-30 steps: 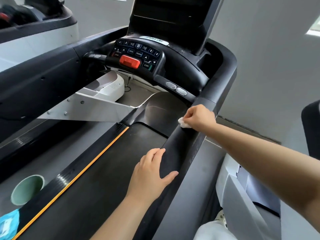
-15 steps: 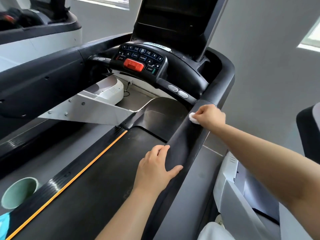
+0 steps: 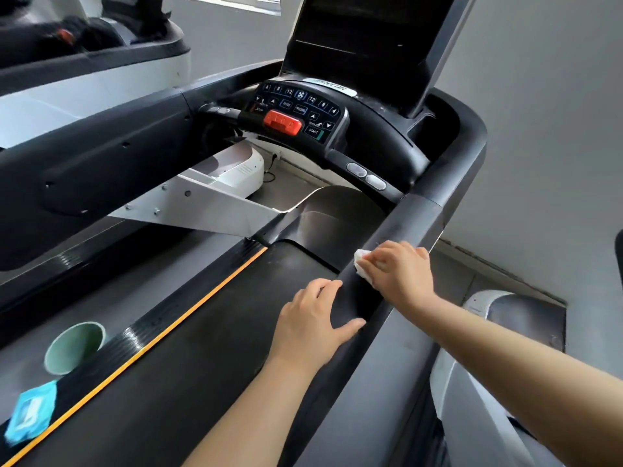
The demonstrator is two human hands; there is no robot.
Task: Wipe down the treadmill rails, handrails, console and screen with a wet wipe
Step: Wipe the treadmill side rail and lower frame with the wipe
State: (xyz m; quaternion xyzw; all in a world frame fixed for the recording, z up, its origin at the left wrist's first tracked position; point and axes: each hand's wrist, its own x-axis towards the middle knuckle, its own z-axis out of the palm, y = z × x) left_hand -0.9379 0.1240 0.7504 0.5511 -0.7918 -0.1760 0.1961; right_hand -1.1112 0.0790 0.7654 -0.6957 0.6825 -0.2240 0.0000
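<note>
Here, two hands—right hand (image 3: 401, 274) pressing one wet wipe (image 3: 361, 258)—on handrail (image 3: 397, 237).

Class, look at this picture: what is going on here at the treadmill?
A person is cleaning a treadmill. The right hand presses a white wet wipe against the black right handrail. The left hand rests flat on the same handrail, nearer the person. The console and screen lie ahead, untouched.

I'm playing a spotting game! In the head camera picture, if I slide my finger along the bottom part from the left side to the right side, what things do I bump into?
Blue wipe packet → green cup → orange belt stripe → left hand → white wet wipe → right hand.
</note>
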